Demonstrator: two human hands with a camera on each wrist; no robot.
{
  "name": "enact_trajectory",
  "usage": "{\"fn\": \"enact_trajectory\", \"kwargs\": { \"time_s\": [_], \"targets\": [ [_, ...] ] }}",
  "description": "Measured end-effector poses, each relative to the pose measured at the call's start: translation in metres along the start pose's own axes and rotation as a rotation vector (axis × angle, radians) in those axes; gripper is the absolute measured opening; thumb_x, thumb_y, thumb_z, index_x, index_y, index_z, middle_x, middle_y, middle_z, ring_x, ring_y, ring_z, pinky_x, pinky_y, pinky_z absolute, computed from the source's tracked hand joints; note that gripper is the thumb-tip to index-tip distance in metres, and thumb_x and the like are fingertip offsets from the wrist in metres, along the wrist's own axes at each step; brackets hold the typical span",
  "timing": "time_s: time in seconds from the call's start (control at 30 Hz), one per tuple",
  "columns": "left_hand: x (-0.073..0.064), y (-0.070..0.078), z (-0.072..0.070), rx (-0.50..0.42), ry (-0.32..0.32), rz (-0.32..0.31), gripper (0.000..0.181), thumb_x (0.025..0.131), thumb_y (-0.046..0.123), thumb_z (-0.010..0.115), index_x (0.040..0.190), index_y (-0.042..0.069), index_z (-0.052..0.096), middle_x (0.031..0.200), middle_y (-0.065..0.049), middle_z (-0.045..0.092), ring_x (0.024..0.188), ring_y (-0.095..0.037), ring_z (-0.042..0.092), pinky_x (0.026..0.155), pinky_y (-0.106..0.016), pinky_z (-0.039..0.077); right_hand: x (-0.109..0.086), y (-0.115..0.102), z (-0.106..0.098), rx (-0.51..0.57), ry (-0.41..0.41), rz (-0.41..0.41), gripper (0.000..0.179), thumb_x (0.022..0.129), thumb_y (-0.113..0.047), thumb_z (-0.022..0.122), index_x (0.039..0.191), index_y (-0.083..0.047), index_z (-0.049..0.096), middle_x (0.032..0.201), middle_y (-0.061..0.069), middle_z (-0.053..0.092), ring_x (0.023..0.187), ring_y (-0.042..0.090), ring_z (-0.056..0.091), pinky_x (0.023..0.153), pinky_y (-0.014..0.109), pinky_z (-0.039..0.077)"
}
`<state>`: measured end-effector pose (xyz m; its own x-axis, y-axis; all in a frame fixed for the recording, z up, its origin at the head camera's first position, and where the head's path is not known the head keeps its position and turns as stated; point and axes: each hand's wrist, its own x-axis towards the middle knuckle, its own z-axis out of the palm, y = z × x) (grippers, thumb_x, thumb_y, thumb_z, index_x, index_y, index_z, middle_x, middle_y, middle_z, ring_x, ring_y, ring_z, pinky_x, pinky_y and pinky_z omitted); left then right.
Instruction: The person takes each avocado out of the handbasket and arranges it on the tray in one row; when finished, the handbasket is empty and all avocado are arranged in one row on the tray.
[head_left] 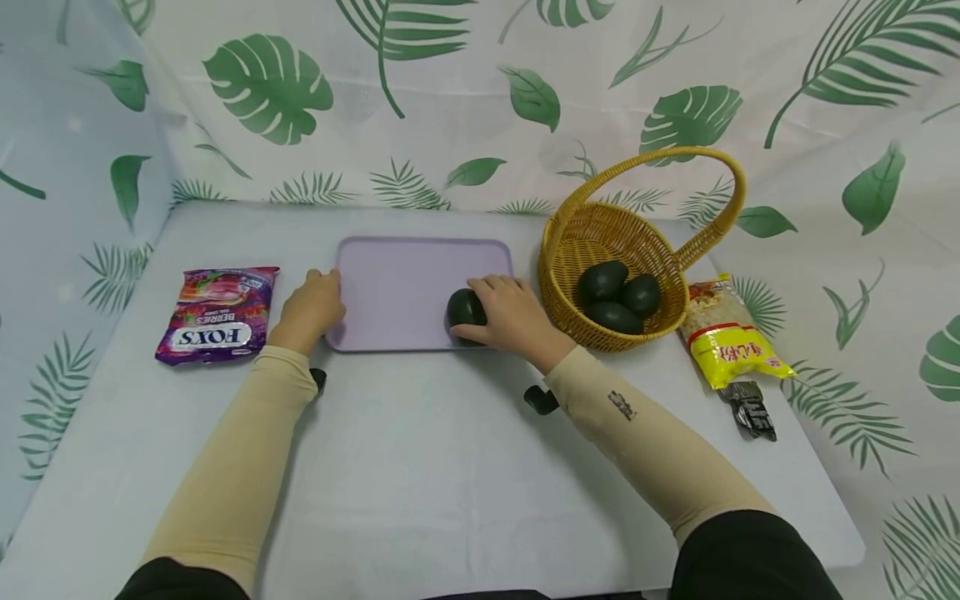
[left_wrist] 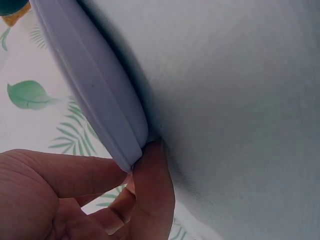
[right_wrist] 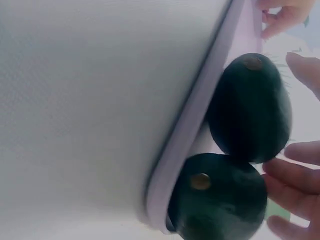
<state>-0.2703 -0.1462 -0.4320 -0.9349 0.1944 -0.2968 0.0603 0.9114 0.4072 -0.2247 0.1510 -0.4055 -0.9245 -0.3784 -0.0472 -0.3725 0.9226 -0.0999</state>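
Note:
My left hand pinches the left edge of a shallow lilac tray. In the left wrist view, thumb and forefinger meet at the tray corner. Two dark green avocados lie at the tray's right end: one avocado farther in and another avocado by the corner. My right hand is over them, fingers spread and loosely bent. Its fingertips are right at the avocados' far sides, while the thumb stands apart in the right wrist view. From the head, the hand hides the corner avocado.
A wicker basket with a tall handle holds several avocados, right of the tray. Beyond it lie a yellow-and-clear food bag and a small black packet. A purple candy bag lies left of my left hand.

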Motion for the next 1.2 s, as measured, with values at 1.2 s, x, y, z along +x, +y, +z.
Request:
{"fn": "enact_trajectory", "kwargs": {
  "time_s": [1.2],
  "targets": [
    [-0.002,0.001,-0.002,0.011,-0.001,0.019,0.061,0.092,0.002,0.047,0.148,-0.013,0.028,0.135,-0.041,0.035,0.109,-0.054,0.053,0.09,-0.064,0.049,-0.076,0.101,-0.069,0.382,0.435,0.087,0.053,0.088,-0.023,0.076,0.137,-0.013,0.059,0.122,0.013,0.057,0.106,0.027,0.053,0.086,0.045,0.047]
  ]
}}
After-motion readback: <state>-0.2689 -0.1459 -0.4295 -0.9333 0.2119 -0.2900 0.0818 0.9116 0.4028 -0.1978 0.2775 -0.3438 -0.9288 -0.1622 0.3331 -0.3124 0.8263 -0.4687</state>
